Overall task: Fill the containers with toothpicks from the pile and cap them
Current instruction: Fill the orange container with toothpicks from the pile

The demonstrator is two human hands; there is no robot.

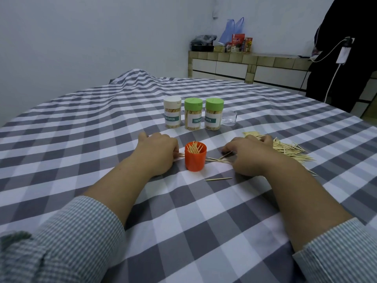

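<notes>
An orange container (195, 160) stands uncapped on the checked cloth, with several toothpicks sticking out of its top. My left hand (157, 153) rests on the cloth just left of it, its curled fingers pinching a few toothpicks. To the container's right, my right hand (247, 155) lies palm down with its fingers curled round toothpicks. The toothpick pile (289, 149) spreads out beyond that hand. Behind stand three capped, filled containers: a white-capped one (172, 112) and two green-capped ones (193, 114) (213, 114).
A clear cap or small clear jar (230, 118) sits right of the capped row. Loose toothpicks (218, 179) lie on the grey-and-white checked cloth (183, 217) near the orange container. A tiled cabinet (244, 66) and a person in dark clothes (342, 58) are at the back right.
</notes>
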